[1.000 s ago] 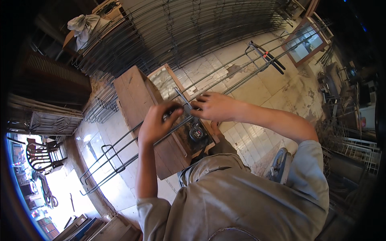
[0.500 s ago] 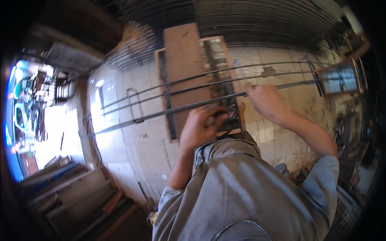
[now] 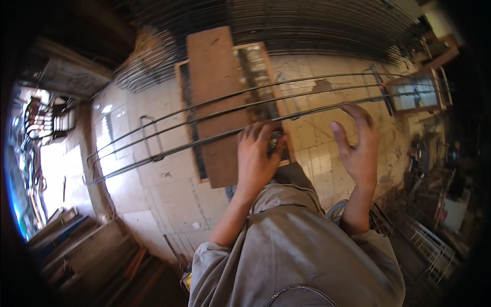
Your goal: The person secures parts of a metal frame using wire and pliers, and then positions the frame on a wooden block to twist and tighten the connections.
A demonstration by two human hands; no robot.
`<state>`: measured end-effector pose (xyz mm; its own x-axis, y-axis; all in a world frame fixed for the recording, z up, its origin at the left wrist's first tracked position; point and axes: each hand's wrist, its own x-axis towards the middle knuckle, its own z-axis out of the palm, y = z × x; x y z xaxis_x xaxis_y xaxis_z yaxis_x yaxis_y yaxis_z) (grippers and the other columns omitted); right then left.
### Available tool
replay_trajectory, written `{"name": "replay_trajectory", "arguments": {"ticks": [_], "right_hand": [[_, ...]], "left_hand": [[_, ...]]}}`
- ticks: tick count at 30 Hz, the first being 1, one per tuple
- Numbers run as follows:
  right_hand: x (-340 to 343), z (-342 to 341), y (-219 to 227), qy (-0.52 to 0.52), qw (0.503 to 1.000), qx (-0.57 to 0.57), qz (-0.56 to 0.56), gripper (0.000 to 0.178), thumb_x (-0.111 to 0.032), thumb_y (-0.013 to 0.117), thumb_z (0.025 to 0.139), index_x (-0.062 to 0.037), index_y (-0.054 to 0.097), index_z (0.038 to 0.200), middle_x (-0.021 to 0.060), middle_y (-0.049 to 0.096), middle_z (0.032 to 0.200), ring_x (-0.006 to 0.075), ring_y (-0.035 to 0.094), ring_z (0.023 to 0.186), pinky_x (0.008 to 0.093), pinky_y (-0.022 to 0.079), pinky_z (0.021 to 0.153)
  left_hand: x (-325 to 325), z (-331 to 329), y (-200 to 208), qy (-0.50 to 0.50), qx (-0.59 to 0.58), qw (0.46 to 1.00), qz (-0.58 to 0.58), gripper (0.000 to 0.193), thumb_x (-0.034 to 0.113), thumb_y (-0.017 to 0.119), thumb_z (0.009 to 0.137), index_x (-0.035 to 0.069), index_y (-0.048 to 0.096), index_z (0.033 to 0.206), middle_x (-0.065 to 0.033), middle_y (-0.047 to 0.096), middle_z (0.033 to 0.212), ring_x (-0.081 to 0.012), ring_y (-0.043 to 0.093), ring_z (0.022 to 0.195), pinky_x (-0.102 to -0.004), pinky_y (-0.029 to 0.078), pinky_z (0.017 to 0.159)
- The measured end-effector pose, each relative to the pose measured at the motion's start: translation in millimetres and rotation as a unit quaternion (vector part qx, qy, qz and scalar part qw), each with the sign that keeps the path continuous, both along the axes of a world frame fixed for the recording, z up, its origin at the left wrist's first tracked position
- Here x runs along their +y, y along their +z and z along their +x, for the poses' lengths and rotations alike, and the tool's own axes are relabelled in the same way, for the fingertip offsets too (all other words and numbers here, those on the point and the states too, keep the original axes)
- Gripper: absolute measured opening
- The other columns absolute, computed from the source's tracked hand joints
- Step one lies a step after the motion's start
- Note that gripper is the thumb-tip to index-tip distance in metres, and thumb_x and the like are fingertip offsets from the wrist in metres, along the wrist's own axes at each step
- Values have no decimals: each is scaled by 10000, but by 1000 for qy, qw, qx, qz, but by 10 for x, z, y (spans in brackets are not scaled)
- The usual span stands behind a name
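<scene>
Long thin steel bars run across in front of me, joined by bent wire stirrups into a narrow cage. One stirrup (image 3: 146,135) stands at the left, another (image 3: 293,105) near the middle, and a dark group (image 3: 382,91) at the right. My left hand (image 3: 255,161) has its fingers bent over the nearest steel bar (image 3: 204,141), thumb apart; a small dark patch between thumb and fingers is unclear. To the right, my right hand (image 3: 360,151) is raised nearer me than that bar, thumb and fingers spread, holding nothing.
Beneath the bars a brown board (image 3: 215,66) lies over a wood-edged panel (image 3: 258,71) on the tiled floor (image 3: 169,189). Many rods (image 3: 327,30) are stacked at the back. A framed pane (image 3: 413,94) lies right; timber pieces (image 3: 76,250) lie lower left.
My right hand has come away from the near bar, back toward me and to the right, and its fingers have spread. My left hand has moved up onto that bar. The view has shifted slightly.
</scene>
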<state>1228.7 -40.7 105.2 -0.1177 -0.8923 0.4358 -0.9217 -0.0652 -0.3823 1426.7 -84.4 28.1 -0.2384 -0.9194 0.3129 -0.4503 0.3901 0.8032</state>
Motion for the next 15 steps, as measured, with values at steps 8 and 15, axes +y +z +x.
{"name": "replay_trajectory", "arguments": {"ticks": [8, 15], "right_hand": [[1050, -2646, -588, -394, 917, -49, 43, 321, -253, 622, 939, 8, 629, 1125, 162, 671, 1014, 252, 649, 909, 363, 507, 787], [317, -3493, -1549, -229, 963, 126, 73, 396, -194, 702, 789, 24, 580, 1096, 203, 560, 1185, 377, 512, 1167, 491, 395, 1017]], "left_hand": [[-77, -639, -195, 27, -74, 995, -54, 231, 127, 739, 794, 89, 661, 1009, -71, 662, 971, -271, 601, 971, -426, 347, 1049], [44, -900, -307, 108, -85, 990, -43, 317, 152, 800, 752, 68, 650, 1019, -98, 672, 982, -281, 624, 964, -435, 388, 1013]]}}
